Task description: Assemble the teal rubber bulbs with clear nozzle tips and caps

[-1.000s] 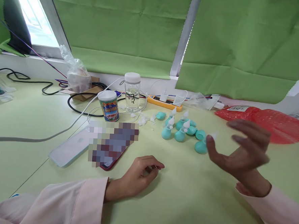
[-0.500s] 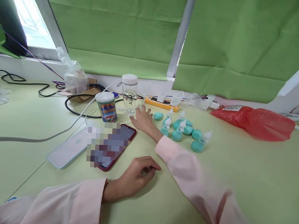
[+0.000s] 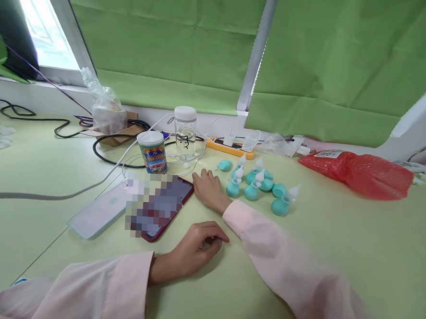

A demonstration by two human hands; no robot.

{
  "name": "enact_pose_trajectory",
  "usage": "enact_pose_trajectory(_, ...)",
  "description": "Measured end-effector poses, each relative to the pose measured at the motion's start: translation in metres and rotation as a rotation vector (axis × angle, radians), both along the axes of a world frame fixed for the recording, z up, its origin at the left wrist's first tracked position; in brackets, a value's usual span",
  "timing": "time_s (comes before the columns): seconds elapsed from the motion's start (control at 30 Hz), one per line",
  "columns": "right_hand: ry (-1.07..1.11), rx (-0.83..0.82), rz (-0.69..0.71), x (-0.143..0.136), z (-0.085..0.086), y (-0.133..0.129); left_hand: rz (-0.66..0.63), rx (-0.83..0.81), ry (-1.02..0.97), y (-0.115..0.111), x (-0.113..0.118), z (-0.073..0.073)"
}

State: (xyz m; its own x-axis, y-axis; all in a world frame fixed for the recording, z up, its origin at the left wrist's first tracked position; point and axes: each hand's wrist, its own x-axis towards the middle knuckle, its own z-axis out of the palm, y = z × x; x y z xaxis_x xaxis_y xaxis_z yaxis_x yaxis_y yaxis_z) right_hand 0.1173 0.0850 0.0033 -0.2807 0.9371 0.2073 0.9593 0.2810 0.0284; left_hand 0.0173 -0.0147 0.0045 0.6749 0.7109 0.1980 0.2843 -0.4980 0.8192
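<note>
Teal bottles [image 3: 251, 191] were found right of the phone [image 3: 166, 208]. Beside it, the right hand [image 3: 208, 190] and left hand [image 3: 197, 250] were rested; neither grip could be determined. Phone contact was best avoided.

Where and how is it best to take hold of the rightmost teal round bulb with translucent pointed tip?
Probably grip the rightmost teal bulb by its round body, pinched across its sides, coming from the near side. The body is widest; the translucent tip is narrow and leans right; other teal bulbs sit behind and to its left.
</note>
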Motion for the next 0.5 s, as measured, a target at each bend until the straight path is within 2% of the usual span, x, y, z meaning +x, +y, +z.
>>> enact_pose_trajectory(0.3, -0.085, -0.052, 0.067, 0.017, 0.000, -0.024, 0.024, 0.007, 0.008, -0.001, -0.001, 0.003)
enact_pose_trajectory(0.5, -0.085, -0.064, 0.188, 0.040, -0.002, -0.065, 0.154, 0.048, -0.068, 0.003, -0.002, 0.002)
